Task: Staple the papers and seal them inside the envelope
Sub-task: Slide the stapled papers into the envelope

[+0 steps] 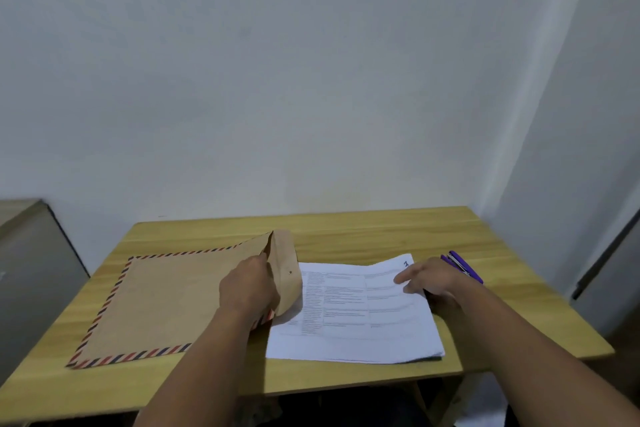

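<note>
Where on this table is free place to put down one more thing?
Bare wood lies along the table's far edge by the wall, and in front of the envelope. Crowded: papers, both hands and the purple stapler on the right.

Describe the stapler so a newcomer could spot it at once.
Start at the wooden table and go to its right side, past the white papers. Just behind the right hand lies the stapler, the only purple thing there.
</note>
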Tool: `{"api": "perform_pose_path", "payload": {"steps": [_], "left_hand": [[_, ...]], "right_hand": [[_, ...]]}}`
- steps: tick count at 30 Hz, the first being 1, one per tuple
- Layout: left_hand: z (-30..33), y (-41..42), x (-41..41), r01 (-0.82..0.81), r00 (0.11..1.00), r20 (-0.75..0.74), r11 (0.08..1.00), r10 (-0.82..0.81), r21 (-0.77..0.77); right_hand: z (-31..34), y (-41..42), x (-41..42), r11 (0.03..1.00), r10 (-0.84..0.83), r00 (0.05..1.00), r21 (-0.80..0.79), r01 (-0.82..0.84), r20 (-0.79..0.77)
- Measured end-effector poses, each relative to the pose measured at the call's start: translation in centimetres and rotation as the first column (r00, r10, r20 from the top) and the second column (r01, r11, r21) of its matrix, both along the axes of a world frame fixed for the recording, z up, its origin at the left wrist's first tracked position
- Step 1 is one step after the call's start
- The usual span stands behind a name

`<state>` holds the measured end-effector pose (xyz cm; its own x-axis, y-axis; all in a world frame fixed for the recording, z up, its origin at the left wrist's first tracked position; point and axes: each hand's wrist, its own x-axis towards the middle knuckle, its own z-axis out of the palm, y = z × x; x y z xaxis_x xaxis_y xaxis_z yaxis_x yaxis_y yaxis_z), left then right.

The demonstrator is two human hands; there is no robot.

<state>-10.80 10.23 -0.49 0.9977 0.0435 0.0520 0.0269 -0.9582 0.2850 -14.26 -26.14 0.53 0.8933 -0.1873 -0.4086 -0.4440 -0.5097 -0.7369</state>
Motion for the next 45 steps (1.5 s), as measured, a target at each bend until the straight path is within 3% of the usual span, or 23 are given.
{"api": "perform_pose_path", "payload": {"steps": [4, 7, 11, 18, 24, 37, 45], "left_hand": [[0.1, 0.4, 0.0, 0.006, 1.0, -0.019, 0.999, -0.007, -0.043], [-0.1, 0.6, -0.4, 0.018, 0.999, 0.036, 0.991, -0.013, -0.13], [-0.3, 0.8, -1.4, 0.032, 0.994, 0.11, 0.974, -0.008, -0.222], [0.0, 0.9, -2.0, 0.032, 0.989, 0.149, 0.971, 0.004, -0.239], [-0.4, 0.8, -2.8, 0.051, 0.98, 0.196, 0.984, -0.017, -0.168], [0.9, -0.7, -4.2, 0.139, 0.984, 0.107, 0.99, -0.14, 0.02], [1.3, -2.6, -3.6, 0.134, 0.979, 0.146, 0.989, -0.14, 0.055]], "right_hand": [[1.7, -0.2, 0.3, 0.982, -0.187, 0.934, 0.085, 0.168, 0.306], [4.2, -0.8, 0.6, 0.987, -0.149, 0.866, 0.023, 0.157, 0.477], [7.7, -2.3, 1.2, 0.986, -0.164, 0.801, 0.104, 0.127, 0.576], [8.9, -1.6, 2.1, 0.985, -0.126, 0.861, 0.169, 0.048, 0.493], [6.0, 1.5, 2.7, 0.995, -0.091, 0.924, 0.061, 0.074, 0.371], [7.7, 3.8, 3.9, 0.984, -0.173, 0.891, 0.035, 0.175, 0.42], [6.9, 6.9, 4.2, 0.977, -0.211, 0.881, 0.127, 0.173, 0.424]]}}
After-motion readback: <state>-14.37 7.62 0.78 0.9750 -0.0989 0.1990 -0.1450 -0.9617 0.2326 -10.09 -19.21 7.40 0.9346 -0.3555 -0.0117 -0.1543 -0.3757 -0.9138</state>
